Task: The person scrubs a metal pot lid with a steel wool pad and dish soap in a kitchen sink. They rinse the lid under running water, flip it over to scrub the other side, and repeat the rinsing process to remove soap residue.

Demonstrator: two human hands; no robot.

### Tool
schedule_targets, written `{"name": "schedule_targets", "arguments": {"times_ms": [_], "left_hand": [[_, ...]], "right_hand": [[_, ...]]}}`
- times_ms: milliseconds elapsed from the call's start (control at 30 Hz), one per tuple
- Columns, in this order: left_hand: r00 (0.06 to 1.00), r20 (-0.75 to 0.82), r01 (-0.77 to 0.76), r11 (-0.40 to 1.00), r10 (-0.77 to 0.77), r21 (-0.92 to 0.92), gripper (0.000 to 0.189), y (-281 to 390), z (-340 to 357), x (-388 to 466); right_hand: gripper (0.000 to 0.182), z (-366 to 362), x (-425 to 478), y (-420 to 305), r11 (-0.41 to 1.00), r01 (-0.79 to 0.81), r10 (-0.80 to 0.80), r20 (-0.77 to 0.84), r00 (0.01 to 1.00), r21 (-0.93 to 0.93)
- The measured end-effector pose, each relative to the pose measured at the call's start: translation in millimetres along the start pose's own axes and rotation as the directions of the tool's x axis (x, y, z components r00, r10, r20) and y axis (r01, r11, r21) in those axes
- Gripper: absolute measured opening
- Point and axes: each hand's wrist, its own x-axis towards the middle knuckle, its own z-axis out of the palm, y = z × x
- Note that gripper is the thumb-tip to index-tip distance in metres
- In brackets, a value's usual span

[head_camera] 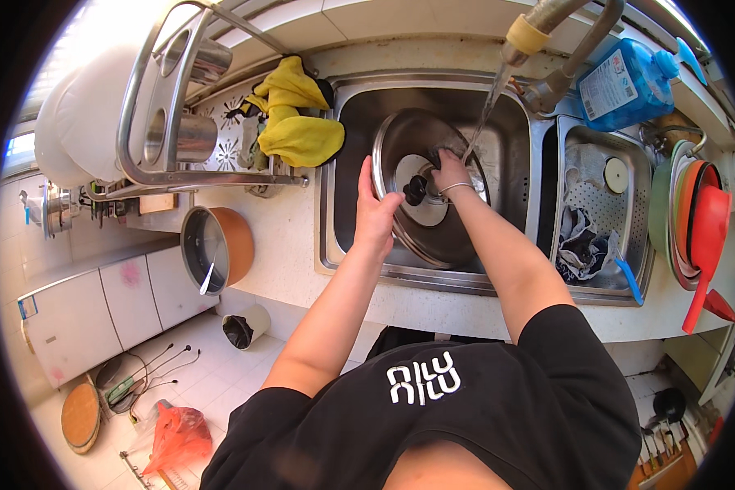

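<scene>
A large, shiny metal pot lid (418, 242) with a black knob (415, 190) stands tilted inside the larger basin of a stainless steel sink (508, 202). At its left rim, my left hand (376, 211) grips the edge, thumb on the near face and fingers along the outside. My right hand (452, 171), with a bracelet at the wrist, reaches onto the lid's inner face beside the knob. Its fingertips press a dark scouring pad (435, 157), mostly hidden by the fingers. Water (490, 104) runs from the faucet (520, 46) just beyond my right hand.
A yellow cloth (300, 122) hangs at the basin's left, by a metal rack (141, 122). An orange pot (236, 248) holds a spoon. Rightward are a perforated tray (618, 214), a blue soap bottle (618, 86), stacked colanders (674, 208) and a red ladle (713, 220).
</scene>
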Motion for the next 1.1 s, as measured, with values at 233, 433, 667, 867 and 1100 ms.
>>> {"name": "schedule_targets", "arguments": {"times_ms": [233, 433, 667, 867, 1100], "left_hand": [[0.988, -0.103, 0.099, 0.985, -0.114, -0.141, 0.081, -12, -11, 17], [0.988, -0.093, 0.113, 0.991, -0.12, -0.075, 0.081, -23, -10, 19], [0.989, -0.095, 0.105, 0.99, -0.114, -0.097, 0.08, -17, -21, 19], [0.992, -0.03, 0.12, 0.992, -0.122, -0.043, 0.081, -17, -10, 16], [0.995, 0.088, 0.037, 0.991, -0.048, 0.128, 0.083, -23, -18, 31]], "right_hand": [[0.051, -33, -33, -57, 0.777, 0.429, -0.553, 0.175, 0.815, 0.46], [0.044, -38, -10, -5, 0.971, 0.237, -0.221, 0.258, 0.941, -0.034], [0.038, -40, -32, 14, 0.934, 0.349, -0.35, 0.368, 0.861, 0.071], [0.032, -22, 24, 52, 0.909, -0.413, 0.417, 0.125, 0.9, -0.059], [0.046, 42, 69, -40, 0.619, -0.031, 0.176, -0.099, 0.979, 0.785]]}}
